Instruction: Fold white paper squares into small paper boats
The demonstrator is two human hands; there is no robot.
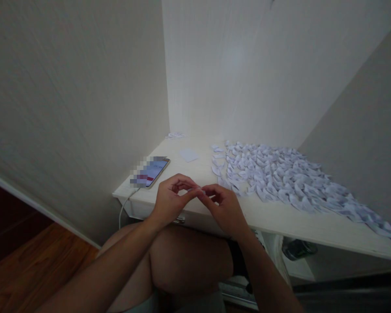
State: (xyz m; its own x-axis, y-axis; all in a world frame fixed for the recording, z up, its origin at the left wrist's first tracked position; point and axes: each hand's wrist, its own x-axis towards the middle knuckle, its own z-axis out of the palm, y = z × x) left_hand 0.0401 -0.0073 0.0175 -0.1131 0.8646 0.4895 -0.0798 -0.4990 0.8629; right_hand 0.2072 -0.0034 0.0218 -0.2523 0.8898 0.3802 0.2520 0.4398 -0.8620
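My left hand (172, 201) and my right hand (222, 208) meet above the front edge of a pale desk (280, 217). Both pinch a small piece of white paper (196, 190) between their fingertips; its shape is too small to make out. A large spread of several small folded white paper pieces (286, 178) covers the right half of the desk. A flat white paper square (189, 154) lies further back, past my hands.
A phone (151, 171) with a lit screen lies at the desk's left edge, its white cable (125, 208) hanging down. A few paper scraps (175, 135) sit in the back corner. Walls close in left, back and right. My bare knees are below; wooden floor at left.
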